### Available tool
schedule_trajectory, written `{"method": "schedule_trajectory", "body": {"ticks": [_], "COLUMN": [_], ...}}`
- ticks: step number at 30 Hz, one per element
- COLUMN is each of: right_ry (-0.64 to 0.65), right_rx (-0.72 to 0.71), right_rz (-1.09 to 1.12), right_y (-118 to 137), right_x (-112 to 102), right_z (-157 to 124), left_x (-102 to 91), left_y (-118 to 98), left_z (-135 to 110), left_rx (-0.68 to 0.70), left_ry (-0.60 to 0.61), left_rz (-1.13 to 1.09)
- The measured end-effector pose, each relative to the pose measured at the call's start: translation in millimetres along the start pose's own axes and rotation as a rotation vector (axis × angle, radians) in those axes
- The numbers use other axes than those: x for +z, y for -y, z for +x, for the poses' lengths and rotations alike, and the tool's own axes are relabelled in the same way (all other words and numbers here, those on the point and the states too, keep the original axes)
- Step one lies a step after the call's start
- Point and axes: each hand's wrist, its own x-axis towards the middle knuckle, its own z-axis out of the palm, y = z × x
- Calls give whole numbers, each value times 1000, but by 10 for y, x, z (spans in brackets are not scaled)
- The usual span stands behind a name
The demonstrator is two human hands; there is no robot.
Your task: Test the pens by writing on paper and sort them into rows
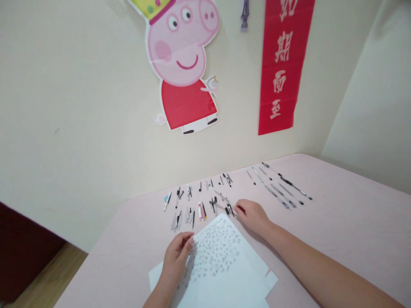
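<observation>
My left hand (176, 253) rests on the left edge of a stack of white paper sheets (221, 261) covered in handwriting, its fingers curled against the sheet. My right hand (252, 215) reaches past the paper's far corner, fingers closed in a pinch around a thin pen part I cannot make out. Just ahead lie several small pen pieces (199, 201), caps and barrels in loose rows. Further right lie several long pen refills (279, 186), side by side.
The table has a pale pink cover (346, 214) and stands against a cream wall. A cartoon pig cutout (184, 64) and a red banner (284, 64) hang on the wall. Wooden floor (48, 278) shows at the lower left, beyond the table's edge.
</observation>
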Motion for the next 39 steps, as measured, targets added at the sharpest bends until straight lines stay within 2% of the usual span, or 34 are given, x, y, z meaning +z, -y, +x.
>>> {"method": "schedule_trajectory", "body": {"ticks": [4, 10, 19, 25, 32, 39], "right_ry": [-60, 4, 97, 51, 7, -11], "right_rx": [279, 479, 506, 499, 555, 569], "right_rz": [-84, -216, -328, -383, -379, -381], "right_y": [-312, -520, -525, -563, -620, -700], "right_x": [-34, -71, -10, 33, 98, 135], "right_z": [92, 117, 165, 291, 517, 676], "left_x": [-9, 19, 32, 32, 22, 13], "left_y": [-87, -216, -193, -129, -78, -116], "left_z": [-30, -67, -81, -74, -37, -32], "left_rx": [101, 165, 164, 174, 222, 251], "left_ry": [132, 316, 336, 327, 339, 329], "left_rz": [227, 377, 418, 425, 421, 424]}}
